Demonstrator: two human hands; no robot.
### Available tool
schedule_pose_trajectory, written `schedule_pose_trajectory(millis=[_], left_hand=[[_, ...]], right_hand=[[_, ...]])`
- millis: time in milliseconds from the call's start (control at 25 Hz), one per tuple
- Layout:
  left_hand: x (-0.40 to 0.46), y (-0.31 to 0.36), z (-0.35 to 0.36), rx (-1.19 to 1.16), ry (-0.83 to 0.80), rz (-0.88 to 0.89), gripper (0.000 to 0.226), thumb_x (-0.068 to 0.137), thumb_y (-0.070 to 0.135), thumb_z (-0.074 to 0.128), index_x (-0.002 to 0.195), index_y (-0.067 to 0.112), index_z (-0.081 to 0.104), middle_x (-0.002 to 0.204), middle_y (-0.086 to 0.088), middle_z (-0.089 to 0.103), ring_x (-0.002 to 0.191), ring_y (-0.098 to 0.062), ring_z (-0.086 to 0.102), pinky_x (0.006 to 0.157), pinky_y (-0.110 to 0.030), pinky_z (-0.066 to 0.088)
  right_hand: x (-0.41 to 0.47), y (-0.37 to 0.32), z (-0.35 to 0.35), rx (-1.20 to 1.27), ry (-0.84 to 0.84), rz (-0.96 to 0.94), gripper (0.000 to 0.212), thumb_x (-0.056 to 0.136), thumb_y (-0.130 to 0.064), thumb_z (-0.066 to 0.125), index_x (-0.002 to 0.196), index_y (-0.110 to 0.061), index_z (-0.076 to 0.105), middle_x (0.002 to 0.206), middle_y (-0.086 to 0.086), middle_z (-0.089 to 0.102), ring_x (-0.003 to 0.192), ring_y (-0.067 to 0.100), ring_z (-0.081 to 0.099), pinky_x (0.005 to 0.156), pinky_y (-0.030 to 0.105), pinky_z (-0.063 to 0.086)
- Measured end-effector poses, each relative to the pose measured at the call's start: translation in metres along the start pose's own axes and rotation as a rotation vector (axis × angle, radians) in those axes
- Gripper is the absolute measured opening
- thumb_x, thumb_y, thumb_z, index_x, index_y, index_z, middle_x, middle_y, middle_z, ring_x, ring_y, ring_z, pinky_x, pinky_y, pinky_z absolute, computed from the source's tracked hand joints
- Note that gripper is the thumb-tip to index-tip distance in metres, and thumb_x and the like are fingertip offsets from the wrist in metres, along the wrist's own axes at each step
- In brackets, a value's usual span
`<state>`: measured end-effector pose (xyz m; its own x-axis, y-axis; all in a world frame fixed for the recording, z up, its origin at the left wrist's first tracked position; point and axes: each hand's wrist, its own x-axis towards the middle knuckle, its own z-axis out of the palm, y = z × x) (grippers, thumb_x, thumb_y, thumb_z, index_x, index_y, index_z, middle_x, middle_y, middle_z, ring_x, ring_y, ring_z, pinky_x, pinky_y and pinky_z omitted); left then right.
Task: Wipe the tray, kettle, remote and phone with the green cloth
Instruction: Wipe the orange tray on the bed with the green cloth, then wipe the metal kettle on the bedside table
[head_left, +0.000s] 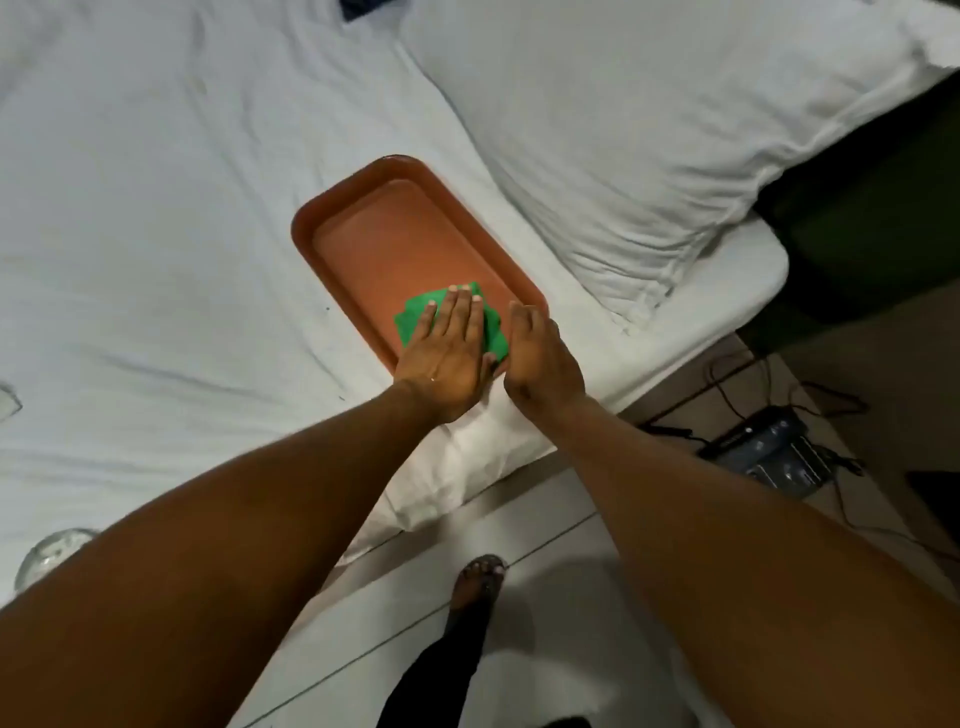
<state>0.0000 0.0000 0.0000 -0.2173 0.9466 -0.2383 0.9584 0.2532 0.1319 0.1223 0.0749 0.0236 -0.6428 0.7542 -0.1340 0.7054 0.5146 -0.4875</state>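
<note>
A reddish-brown rectangular tray (395, 244) lies on the white bed sheet, next to a pillow. The folded green cloth (496, 340) rests inside the tray at its near end. My left hand (447, 358) presses flat on the cloth with fingers stretched out. My right hand (540, 353) grips the tray's near right rim beside the cloth. A dark device that looks like a desk phone (774, 447) sits on the floor at the right among cables. No kettle or remote is in view.
A large white pillow (649, 156) lies right of the tray. The bed's edge (519, 467) runs diagonally below my hands, with tiled floor beyond. A glass object (52, 551) sits on the bed at lower left. My sandalled foot (480, 577) stands on the floor.
</note>
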Motion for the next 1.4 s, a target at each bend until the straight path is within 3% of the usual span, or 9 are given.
schedule_pose_trajectory(millis=[200,400,520,600,760,920,1040,1200,1400], left_hand=[[0.005,-0.038,0.012,-0.122,-0.117,-0.124,0.087,0.096,0.058,0.036,0.157,0.003,0.006,0.167,-0.018,0.009,0.155,-0.034,0.01,0.124,-0.051,0.018],[0.01,-0.044,0.025,-0.276,-0.158,-0.164,0.1,0.087,0.054,0.065,0.157,0.006,0.012,0.167,-0.015,0.011,0.155,-0.034,0.008,0.124,-0.046,0.016],[0.01,-0.041,0.024,-0.362,-0.034,-0.211,0.082,0.085,0.032,0.073,0.151,0.006,0.031,0.163,-0.017,0.022,0.152,-0.036,0.018,0.122,-0.047,0.024],[0.011,-0.04,0.021,-0.492,0.058,-0.364,0.064,0.081,0.019,0.069,0.14,0.013,0.045,0.157,-0.015,0.032,0.144,-0.036,0.027,0.116,-0.046,0.033],[0.017,-0.029,0.006,-1.046,0.111,-0.664,0.053,0.073,0.009,0.071,0.119,0.016,0.046,0.123,-0.011,0.058,0.113,-0.029,0.058,0.095,-0.039,0.053],[0.021,0.013,-0.008,-1.595,-0.047,-0.579,0.067,0.074,-0.016,0.071,0.129,0.009,0.041,0.122,-0.015,0.058,0.112,-0.034,0.063,0.086,-0.052,0.06],[0.026,0.068,-0.011,-1.535,-0.214,-0.428,0.069,0.066,-0.007,0.081,0.128,0.0,0.05,0.123,-0.022,0.065,0.112,-0.039,0.065,0.093,-0.053,0.056],[0.024,0.17,0.002,-1.564,-0.445,-0.236,0.056,0.063,-0.002,0.079,0.117,-0.005,0.065,0.11,-0.022,0.073,0.099,-0.037,0.072,0.081,-0.041,0.059],[-0.002,0.309,0.065,-1.462,-0.757,-0.142,0.039,0.075,-0.006,0.077,0.113,-0.002,0.071,0.113,-0.022,0.074,0.108,-0.041,0.07,0.096,-0.053,0.055]], right_hand=[[0.04,-0.023,0.032,0.063,-0.037,0.096,0.052,0.092,-0.021,0.048,0.139,-0.002,0.032,0.134,0.021,0.044,0.124,0.038,0.042,0.102,0.046,0.038],[0.054,-0.029,0.054,0.084,-0.074,0.293,0.055,0.089,-0.028,0.059,0.133,-0.002,0.037,0.132,0.019,0.046,0.12,0.037,0.047,0.099,0.045,0.043],[0.062,-0.028,0.053,0.168,-0.145,0.415,0.051,0.083,-0.03,0.066,0.123,-0.003,0.05,0.124,0.018,0.052,0.109,0.036,0.055,0.09,0.039,0.049],[0.064,-0.026,0.047,0.203,-0.164,0.41,0.044,0.077,-0.028,0.068,0.115,-0.007,0.058,0.113,0.013,0.06,0.101,0.032,0.059,0.085,0.035,0.053],[0.04,-0.006,0.026,0.532,-0.097,0.391,0.024,0.072,-0.022,0.067,0.093,-0.017,0.058,0.091,0.002,0.062,0.084,0.022,0.06,0.066,0.025,0.045],[-0.008,0.042,-0.007,0.998,-0.029,0.492,0.021,0.075,-0.013,0.07,0.093,-0.022,0.064,0.092,0.0,0.07,0.087,0.019,0.067,0.062,0.023,0.053],[-0.058,0.093,-0.033,1.267,0.067,0.617,0.021,0.078,-0.004,0.069,0.093,-0.019,0.067,0.095,0.006,0.072,0.091,0.026,0.068,0.068,0.032,0.056],[-0.15,0.17,-0.058,1.486,0.223,0.777,0.026,0.083,-0.008,0.067,0.108,-0.014,0.066,0.102,0.008,0.075,0.092,0.026,0.071,0.064,0.032,0.057],[-0.281,0.255,-0.065,1.551,0.471,1.022,0.025,0.086,-0.01,0.065,0.111,-0.008,0.065,0.105,0.014,0.073,0.09,0.028,0.071,0.061,0.037,0.059]])
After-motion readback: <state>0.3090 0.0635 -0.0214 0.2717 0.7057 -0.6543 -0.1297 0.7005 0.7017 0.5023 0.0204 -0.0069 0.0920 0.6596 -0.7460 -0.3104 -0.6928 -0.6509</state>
